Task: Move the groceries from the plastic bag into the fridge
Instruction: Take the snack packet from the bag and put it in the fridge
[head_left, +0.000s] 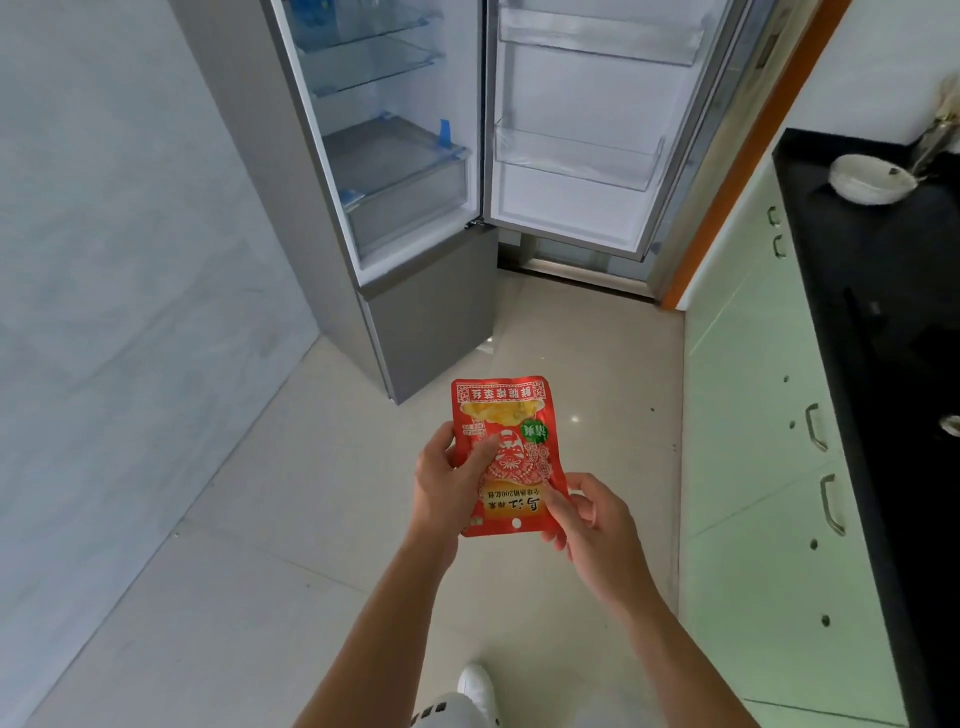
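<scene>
A flat red and yellow food packet (506, 441) is held upside down in front of me, above the floor. My left hand (447, 483) grips its left edge with the thumb across the front. My right hand (592, 519) pinches its lower right corner. The silver fridge (426, 322) stands ahead with its upper door (582, 130) swung open to the right. Inside are glass shelves (363, 57) and a clear drawer (400, 176), all bare. The door bins (571, 156) hold nothing. No plastic bag is in view.
A black countertop (883, 312) runs along the right over pale green cabinets (753, 467) with metal handles. A white bowl (870, 179) sits on it. A grey wall (104, 260) is on the left, beige tiled floor (311, 519) between, and my white shoe (475, 686) below.
</scene>
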